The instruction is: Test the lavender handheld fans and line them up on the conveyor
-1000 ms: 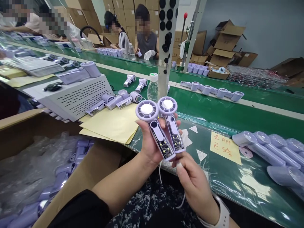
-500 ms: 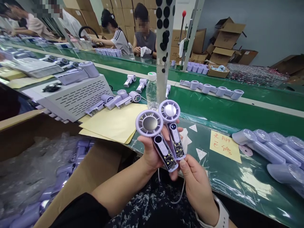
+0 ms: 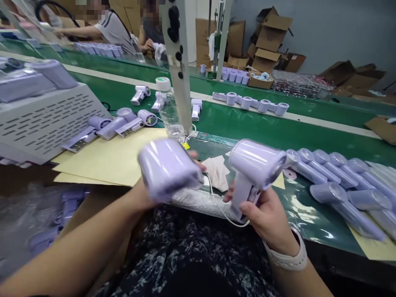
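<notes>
Presently left hand (image 3: 145, 193) has hold of 1 blurred lilac handheld fan (image 3: 167, 165); fingers mostly hidden behind the shell, tips showing past its right side, so tightness cannot be told. Right hand (image 3: 269, 210) is closed around the handle of a second handheld fan (image 3: 256, 161), barrel uppermost. Both fans are raised over the near bench edge, apart from each other.

Counts: 1 white cable (image 3: 221, 208), looping between the hands to the foot of the second handheld fan; 1 clear plastic bottle (image 3: 169, 109); 1 crumpled tissue (image 3: 216, 173); 1 white wristwatch (image 3: 291, 258); 3 fans beside the vented box (image 3: 62, 119), 1 on its top; 4 fans in a row on the pale strip (image 3: 324, 121); 3 near the post (image 3: 179, 78); at least 7 wrapped fans (image 3: 332, 193) at right, remainder too crowded to count; at least 2 co-workers opposite, 1 in a striped sleeve (image 3: 107, 27).

Versus 0.5 s ago: both fans then lay side by side in left hand, faces toward camera, right hand at one base. Now separated, one per hand, smooth shells showing; view swung rightward; yellow note (image 3: 281, 181) mostly covered by the second handheld fan
</notes>
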Motion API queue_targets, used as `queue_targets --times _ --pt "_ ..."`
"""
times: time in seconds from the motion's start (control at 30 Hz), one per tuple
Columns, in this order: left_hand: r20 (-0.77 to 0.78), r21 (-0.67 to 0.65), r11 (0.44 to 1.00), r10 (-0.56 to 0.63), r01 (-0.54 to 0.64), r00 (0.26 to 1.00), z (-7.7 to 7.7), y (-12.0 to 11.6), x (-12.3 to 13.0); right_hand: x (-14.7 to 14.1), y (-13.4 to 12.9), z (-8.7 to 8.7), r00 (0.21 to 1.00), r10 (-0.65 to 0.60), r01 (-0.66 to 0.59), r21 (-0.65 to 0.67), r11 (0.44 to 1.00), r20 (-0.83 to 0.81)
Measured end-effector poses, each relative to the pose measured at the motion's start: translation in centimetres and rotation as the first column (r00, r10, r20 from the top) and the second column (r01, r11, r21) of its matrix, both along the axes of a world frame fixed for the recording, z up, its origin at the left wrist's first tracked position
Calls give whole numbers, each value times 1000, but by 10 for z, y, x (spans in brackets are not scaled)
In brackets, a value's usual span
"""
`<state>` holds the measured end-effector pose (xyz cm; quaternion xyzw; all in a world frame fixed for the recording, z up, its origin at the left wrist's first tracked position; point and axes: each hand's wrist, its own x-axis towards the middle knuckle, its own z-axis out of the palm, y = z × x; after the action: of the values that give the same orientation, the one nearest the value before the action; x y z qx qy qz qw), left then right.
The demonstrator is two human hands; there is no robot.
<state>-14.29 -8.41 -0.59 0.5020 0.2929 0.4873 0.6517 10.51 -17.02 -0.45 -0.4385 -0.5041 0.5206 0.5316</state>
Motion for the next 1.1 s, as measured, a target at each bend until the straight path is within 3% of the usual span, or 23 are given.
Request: queue_targets --times 0.1,0.23,0.37,0.5,0.73,0.9,1.1 --pt "60 -56 993 -100 103 993 -2 10 -5 11 -2 -8 988 -120 117 -36 992 -97" --pt "175 -91 991 -78 95 982 0 -8 18 17 -3 -3 970 -34 32 -15 999 -242" --pt "316 -74 959 -237 272 919 -2 -35 51 14 -14 5 956 30 -38 -23 999 -292" --pt "278 -16 933 -341 359 898 -4 -40 68 11 -20 2 950 -34 6 -91 996 -310" --pt "213 -58 930 -344 363 915 -2 -38 70 3 -13 -13 921 -70 8 -162 987 -383" --pt "254 -117 937 -293 329 922 -1 -41 65 3 -13 -6 912 -2 -77 -176 981 -411" --pt "325 -117 911 -342 396 882 3 -43 59 2 -15 -3 914 30 -86 -122 989 -404"
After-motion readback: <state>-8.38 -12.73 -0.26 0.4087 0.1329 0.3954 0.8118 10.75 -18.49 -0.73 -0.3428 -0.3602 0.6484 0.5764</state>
